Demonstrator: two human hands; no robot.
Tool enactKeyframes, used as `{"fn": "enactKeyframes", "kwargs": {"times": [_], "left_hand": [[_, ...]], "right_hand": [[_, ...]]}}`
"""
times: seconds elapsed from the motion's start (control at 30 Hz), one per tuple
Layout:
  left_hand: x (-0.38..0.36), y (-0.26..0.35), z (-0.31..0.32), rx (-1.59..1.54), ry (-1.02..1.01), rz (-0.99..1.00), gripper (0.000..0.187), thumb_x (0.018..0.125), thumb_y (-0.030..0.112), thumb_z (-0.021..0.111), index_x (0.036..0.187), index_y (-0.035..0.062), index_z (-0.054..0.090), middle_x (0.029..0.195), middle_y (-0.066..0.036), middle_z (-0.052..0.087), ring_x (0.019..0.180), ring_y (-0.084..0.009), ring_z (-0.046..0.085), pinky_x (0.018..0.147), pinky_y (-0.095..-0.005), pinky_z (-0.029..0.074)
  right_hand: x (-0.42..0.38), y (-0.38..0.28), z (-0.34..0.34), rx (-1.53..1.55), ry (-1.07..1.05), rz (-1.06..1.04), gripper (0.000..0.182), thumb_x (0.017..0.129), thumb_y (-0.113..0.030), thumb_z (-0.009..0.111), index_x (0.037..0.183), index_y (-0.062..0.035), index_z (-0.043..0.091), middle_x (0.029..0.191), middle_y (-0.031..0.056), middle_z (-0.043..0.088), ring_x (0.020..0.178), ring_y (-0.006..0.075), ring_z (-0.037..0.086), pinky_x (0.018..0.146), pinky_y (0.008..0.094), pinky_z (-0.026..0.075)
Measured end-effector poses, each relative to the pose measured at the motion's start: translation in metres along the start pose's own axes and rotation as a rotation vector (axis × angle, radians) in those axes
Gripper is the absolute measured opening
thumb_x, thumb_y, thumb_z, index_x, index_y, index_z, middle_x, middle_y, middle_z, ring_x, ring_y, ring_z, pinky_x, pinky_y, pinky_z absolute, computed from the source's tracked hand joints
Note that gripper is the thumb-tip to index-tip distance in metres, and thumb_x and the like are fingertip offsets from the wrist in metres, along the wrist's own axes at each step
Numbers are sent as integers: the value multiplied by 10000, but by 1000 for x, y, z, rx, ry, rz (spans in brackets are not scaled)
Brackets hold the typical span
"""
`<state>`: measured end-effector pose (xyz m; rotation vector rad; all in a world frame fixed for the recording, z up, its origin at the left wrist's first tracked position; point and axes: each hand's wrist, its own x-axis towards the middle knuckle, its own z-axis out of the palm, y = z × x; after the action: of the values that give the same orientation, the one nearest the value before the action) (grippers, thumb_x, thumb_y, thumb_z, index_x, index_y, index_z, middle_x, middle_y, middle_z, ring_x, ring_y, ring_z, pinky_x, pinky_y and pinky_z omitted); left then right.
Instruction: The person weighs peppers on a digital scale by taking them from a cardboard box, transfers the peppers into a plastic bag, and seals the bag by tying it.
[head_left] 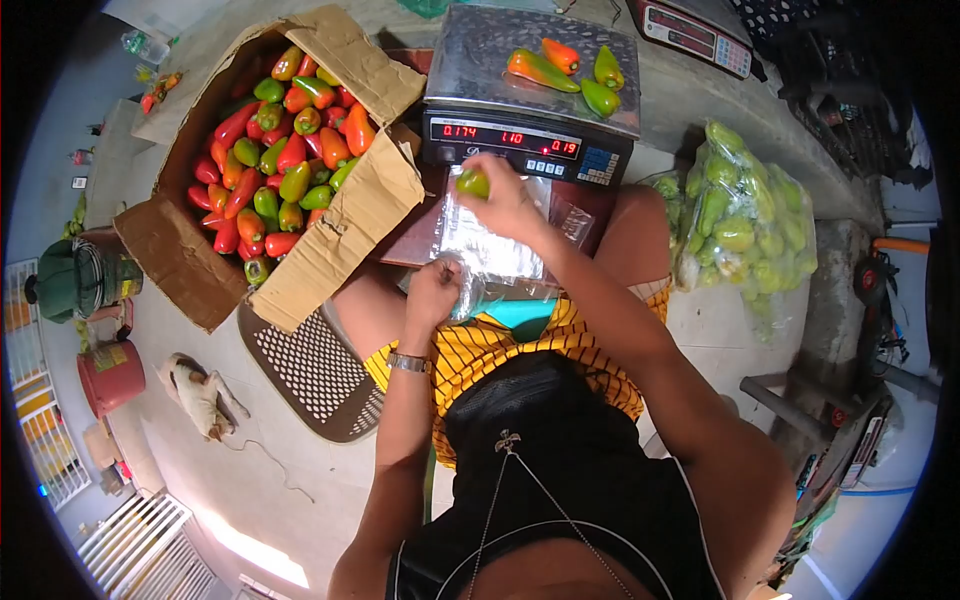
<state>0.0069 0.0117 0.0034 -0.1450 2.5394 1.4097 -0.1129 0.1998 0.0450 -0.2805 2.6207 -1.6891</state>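
Note:
My right hand (505, 200) grips a green bell pepper (472, 183) just in front of a digital scale (530, 150). Several peppers, orange and green (540, 70), lie on the scale's metal plate, and its red display reads 0.174, 1.10 and 0.19. Closed around a clear plastic bag (462, 290), my left hand (433, 293) is low between my knees. More clear plastic bags (495, 235) lie in a stack under my right hand. To the left, an open cardboard box (335, 225) is full of red, orange and green peppers (270, 160).
Bags of green peppers (745, 215) stand at my right. A second scale (695, 40) sits at the back right. A perforated plastic basket (310, 375) is by my left leg; an animal (200, 395) lies on the floor near a red bucket (110, 378).

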Motion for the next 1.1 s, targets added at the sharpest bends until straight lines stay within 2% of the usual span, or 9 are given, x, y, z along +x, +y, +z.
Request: {"fn": "enactKeyframes", "kwargs": {"times": [0.1, 0.2, 0.3, 0.43, 0.63, 0.83, 0.93, 1.03, 1.1], "left_hand": [[0, 6, -3, 41, -11, 7, 146, 898, 120, 707, 953, -15, 708, 804, -209, 719, 737, -307, 729, 710, -388, 553], [1, 8, -4, 57, -28, 0, 137, 891, 110, 704, 940, -17, 704, 811, -211, 721, 745, -312, 732, 713, -392, 553], [-1, 8, -3, 36, -13, 23, 151, 904, 123, 694, 925, -27, 697, 818, -229, 716, 750, -345, 727, 710, -410, 552], [1, -2, 1, 54, 21, 34, 215, 937, 171, 676, 913, -42, 687, 827, -265, 699, 766, -408, 713, 706, -438, 550], [2, -3, 0, 56, 15, 24, 233, 947, 188, 673, 923, -43, 686, 812, -269, 689, 756, -414, 708, 685, -444, 540], [2, -1, -1, 33, -20, 6, 169, 927, 141, 687, 955, -24, 705, 799, -244, 697, 718, -366, 711, 678, -418, 541], [0, 2, -3, 35, -19, 0, 155, 918, 133, 690, 961, -15, 710, 804, -239, 703, 724, -367, 713, 687, -412, 545], [-1, 4, -3, 30, 0, 14, 152, 908, 129, 694, 966, -11, 712, 815, -238, 708, 738, -365, 719, 695, -411, 549], [0, -5, -1, 57, -30, 10, 156, 933, 116, 687, 1013, -16, 709, 799, -186, 704, 729, -213, 667, 710, -358, 536]], "right_hand": [[23, -30, -39, 95, 137, 279, 581, 847, -395, 857, 1194, -24, 576, 1063, 238, 702, 1046, 358, 702, 903, 423, 544], [44, -45, -70, 8, 288, 150, 597, 813, -361, 887, 1186, -14, 576, 1076, 232, 703, 1047, 374, 695, 902, 434, 546], [68, -15, -84, -274, 489, -358, 591, 774, -289, 910, 1185, -24, 579, 1080, 219, 701, 1023, 402, 690, 892, 462, 547], [90, -5, -99, -474, 417, -505, 568, 735, -233, 912, 1195, -58, 628, 1167, 160, 654, 1122, 372, 613, 983, 464, 488], [89, -5, -100, -722, 420, -442, 618, 734, -288, 901, 1270, -88, 666, 1231, 102, 568, 1176, 324, 522, 1014, 448, 420], [82, -10, -97, -681, 506, -455, 593, 754, -363, 896, 1237, -89, 686, 1186, 103, 580, 1118, 327, 536, 954, 451, 437], [101, -5, -113, -583, 685, -558, 519, 801, -428, 857, 1170, -83, 736, 1159, 120, 608, 1130, 330, 543, 932, 459, 451], [123, -13, -158, -825, 660, -225, 527, 807, -513, 828, 1130, -99, 786, 1202, 148, 638, 1190, 351, 553, 996, 451, 460], [139, -25, -183, -927, 418, 50, 567, 780, -578, 820, 1114, -121, 810, 1260, 150, 658, 1242, 359, 557, 1051, 444, 456]]}}
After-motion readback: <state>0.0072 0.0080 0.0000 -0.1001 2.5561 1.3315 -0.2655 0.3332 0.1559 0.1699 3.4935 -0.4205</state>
